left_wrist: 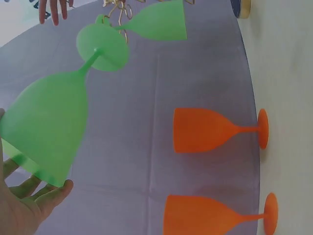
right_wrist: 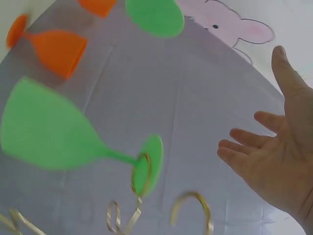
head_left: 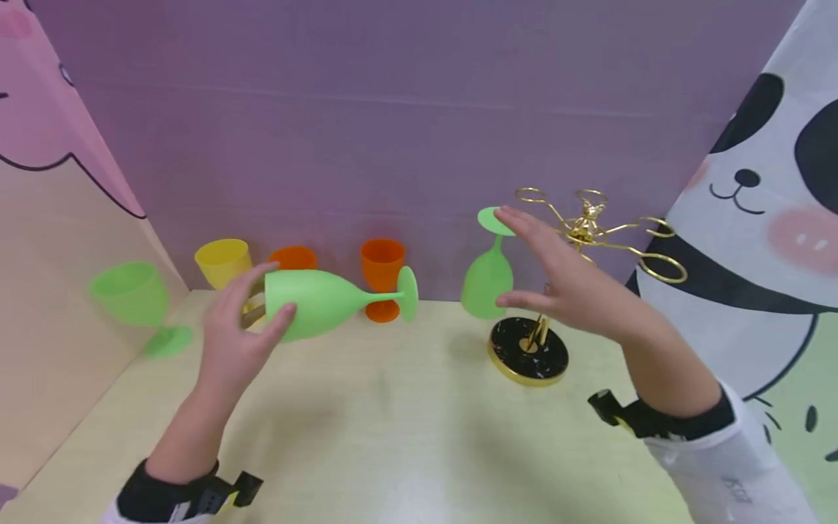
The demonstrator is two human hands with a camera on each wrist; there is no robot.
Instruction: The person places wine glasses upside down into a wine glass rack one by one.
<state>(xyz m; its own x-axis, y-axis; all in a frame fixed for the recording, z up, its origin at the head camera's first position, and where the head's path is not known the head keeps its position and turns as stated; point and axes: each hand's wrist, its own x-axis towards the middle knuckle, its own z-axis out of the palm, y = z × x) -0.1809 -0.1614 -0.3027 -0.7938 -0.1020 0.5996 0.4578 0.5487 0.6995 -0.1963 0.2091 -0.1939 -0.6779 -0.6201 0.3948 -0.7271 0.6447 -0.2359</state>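
Observation:
My left hand (head_left: 238, 327) grips a green plastic goblet (head_left: 314, 300) by the rim end of its bowl. That goblet lies sideways in the air, its foot pointing right. In the left wrist view, the fingers (left_wrist: 56, 196) curl at the rim. Another green goblet (head_left: 487, 284) hangs upside down by its foot from a ring of the gold rack (head_left: 587, 229). My right hand (head_left: 576, 280) is beside it, fingers extended and thumb apart. From the right wrist view, a gap shows between the right hand (right_wrist: 279, 161) and the hanging goblet (right_wrist: 58, 129).
Two orange goblets (head_left: 382, 266) and a yellow goblet (head_left: 224, 262) stand along the purple backdrop. A third green goblet (head_left: 134, 295) is upright at the left. The rack's round black base (head_left: 513, 349) rests on the pale table (head_left: 393, 437). Several bare gold rings (head_left: 663, 268) stick out rightward.

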